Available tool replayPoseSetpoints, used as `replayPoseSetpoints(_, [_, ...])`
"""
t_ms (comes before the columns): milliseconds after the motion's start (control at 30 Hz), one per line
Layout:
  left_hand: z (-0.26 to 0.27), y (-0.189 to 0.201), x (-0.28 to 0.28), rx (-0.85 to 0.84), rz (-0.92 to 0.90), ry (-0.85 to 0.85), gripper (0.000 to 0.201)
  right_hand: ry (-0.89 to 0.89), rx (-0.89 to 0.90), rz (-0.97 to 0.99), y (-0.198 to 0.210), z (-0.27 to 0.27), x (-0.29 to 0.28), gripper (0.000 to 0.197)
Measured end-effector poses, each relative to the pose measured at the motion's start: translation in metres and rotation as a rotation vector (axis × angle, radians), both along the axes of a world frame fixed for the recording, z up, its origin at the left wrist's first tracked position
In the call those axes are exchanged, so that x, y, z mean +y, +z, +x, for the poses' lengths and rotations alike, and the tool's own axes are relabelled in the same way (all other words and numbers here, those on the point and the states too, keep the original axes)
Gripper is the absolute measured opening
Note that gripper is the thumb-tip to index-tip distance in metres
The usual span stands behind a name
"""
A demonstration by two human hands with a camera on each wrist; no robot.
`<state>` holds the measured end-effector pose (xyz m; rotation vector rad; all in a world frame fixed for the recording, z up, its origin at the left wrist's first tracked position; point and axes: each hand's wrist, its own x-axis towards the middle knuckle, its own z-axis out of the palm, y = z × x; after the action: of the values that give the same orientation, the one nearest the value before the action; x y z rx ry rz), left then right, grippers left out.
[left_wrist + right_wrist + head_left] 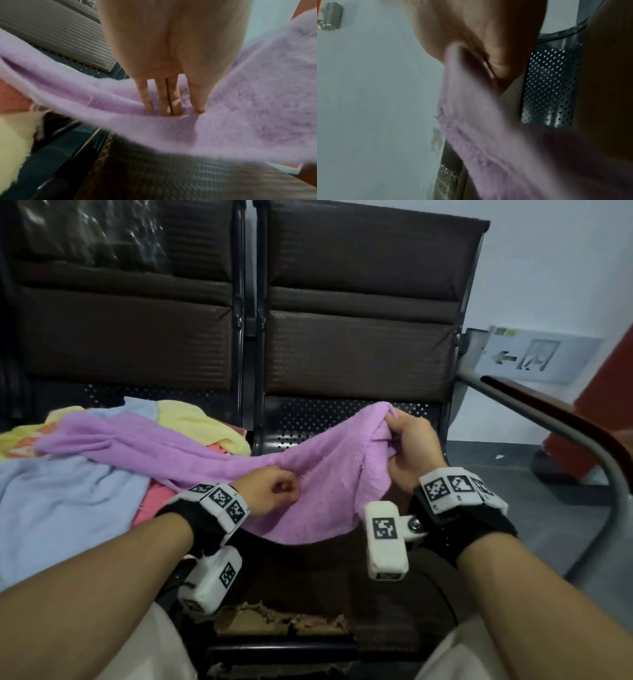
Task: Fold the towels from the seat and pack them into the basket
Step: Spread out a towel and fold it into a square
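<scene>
— Where's the purple towel (pixel 212 446)?
— Stretched over the seat (pixel 342 583) between your hands — right hand (pixel 412 451) clamps a bunched corner, left hand (pixel 270 491) pinches the edge, fingers (pixel 164 102) pressed together into the cloth.
— The others?
— Heaped on the left seat.

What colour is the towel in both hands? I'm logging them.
Light purple towel, clearest in the head view.

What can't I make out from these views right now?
- Basket: in no view.
- Right hand grip on the purple towel: bunched cloth covers the fingertips in the head view; the right wrist view is blurred.
- Lower towels in the pile: covered, cut by the left edge.
</scene>
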<state>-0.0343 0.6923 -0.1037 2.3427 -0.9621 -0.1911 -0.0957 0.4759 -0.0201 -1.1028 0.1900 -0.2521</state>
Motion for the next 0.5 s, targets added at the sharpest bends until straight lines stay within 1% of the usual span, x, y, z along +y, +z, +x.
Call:
replayPoseSetpoints(67, [-0.005, 0.003, -0.005, 0.064, 0.009, 0.031, 0.008, -0.057, 0.107, -0.14, -0.005, -0.004, -0.008, 0.026])
replayPoseSetpoints(133, [-0.012, 0.008, -0.007, 0.163, -0.01, 0.053, 0.006, -0.089, 0.217, -0.315, -0.011, -0.009, -0.016, 0.024])
replayPoseSetpoints(167, [-0.013, 0.008, -0.007, 0.195, 0.005, 0.041, 0.012, -0.093, 0.239, -0.37, -0.013, -0.007, -0.019, 0.025])
replayPoseSetpoints(233, [-0.019, 0.007, -0.006, 0.21, 0.159, -0.02, 0.041, -0.118, 0.247, -0.427, -0.013, -0.008, -0.021, 0.024])
replayPoseSetpoints(267, [-0.024, 0.004, -0.005, 0.21, 0.284, -0.056, 0.053, -0.132, 0.243, -0.428, -0.013, -0.009, -0.021, 0.022])
replayPoseSetpoints(300, [-0.03, 0.0, -0.005, 0.197, 0.415, -0.098, 0.059, -0.138, 0.236, -0.407, -0.014, -0.011, -0.021, 0.018])
replayPoseSetpoints(333, [-0.035, -0.006, -0.006, 0.159, 0.533, -0.138, 0.058, -0.14, 0.228, -0.377, -0.015, -0.013, -0.021, 0.014])
replayPoseSetpoints(367, [-0.04, -0.011, -0.009, 0.102, 0.604, -0.17, 0.054, -0.135, 0.222, -0.377, -0.018, -0.016, -0.02, 0.014])
replayPoseSetpoints(467, [-0.045, -0.019, -0.012, 0.01, 0.6, -0.182, 0.027, -0.101, 0.241, -0.543, -0.027, -0.021, -0.014, 0.017])
replayPoseSetpoints(500, [-0.046, -0.02, -0.012, 0.007, 0.606, -0.182, 0.023, -0.091, 0.255, -0.586, -0.029, -0.022, -0.012, 0.02])
